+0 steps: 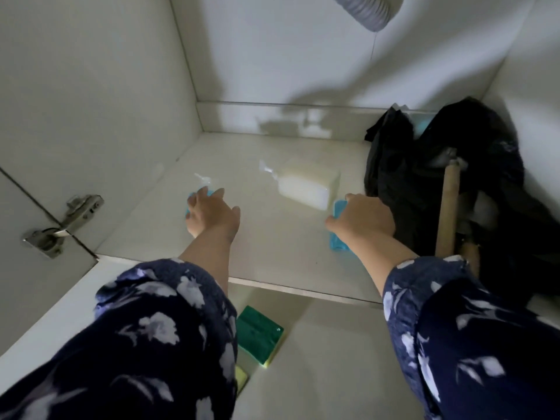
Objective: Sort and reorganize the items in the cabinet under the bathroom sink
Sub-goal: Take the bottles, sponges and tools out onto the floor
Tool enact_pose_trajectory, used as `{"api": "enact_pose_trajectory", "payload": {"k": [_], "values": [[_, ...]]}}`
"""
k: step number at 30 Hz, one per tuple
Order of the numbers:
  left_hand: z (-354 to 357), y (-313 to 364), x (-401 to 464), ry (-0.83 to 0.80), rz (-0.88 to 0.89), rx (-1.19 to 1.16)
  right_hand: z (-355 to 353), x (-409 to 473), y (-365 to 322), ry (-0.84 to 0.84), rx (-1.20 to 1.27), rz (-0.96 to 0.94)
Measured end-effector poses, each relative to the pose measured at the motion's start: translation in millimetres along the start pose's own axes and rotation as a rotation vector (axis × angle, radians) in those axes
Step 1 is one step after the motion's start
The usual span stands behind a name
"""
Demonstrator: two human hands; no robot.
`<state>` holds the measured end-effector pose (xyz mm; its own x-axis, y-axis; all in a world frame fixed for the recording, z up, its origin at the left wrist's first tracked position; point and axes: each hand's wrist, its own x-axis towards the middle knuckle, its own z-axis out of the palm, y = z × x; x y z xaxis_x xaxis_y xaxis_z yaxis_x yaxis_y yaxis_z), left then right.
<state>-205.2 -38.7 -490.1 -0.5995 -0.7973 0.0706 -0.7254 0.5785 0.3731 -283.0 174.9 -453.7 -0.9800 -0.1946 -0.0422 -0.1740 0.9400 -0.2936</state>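
Note:
Inside the white cabinet (272,247), my left hand (212,212) rests on a blue wrapped item (191,197) on the floor at the left; only its blue edge and clear wrapper tip show. My right hand (362,221) grips another blue wrapped item (338,241) near the middle right. A white wrapped sponge pack (307,187) lies between and behind the two hands, untouched.
A black plastic bag (472,189) fills the right corner, with wooden handles (447,207) leaning against it. A green and yellow sponge (259,334) lies on the tile floor below the cabinet edge. A grey drain hose (368,9) hangs above. A door hinge (65,224) sits at left.

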Motion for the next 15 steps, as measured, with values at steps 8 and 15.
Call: {"api": "enact_pose_trajectory", "payload": {"k": [8, 15], "values": [[10.7, -25.3, 27.8, -0.104, -0.027, 0.091, 0.6, 4.7, -7.9, 0.001, -0.003, 0.014], [4.5, -27.4, 23.5, -0.114, -0.051, 0.124, 4.1, 6.7, -7.8, 0.018, -0.009, 0.009]]}}
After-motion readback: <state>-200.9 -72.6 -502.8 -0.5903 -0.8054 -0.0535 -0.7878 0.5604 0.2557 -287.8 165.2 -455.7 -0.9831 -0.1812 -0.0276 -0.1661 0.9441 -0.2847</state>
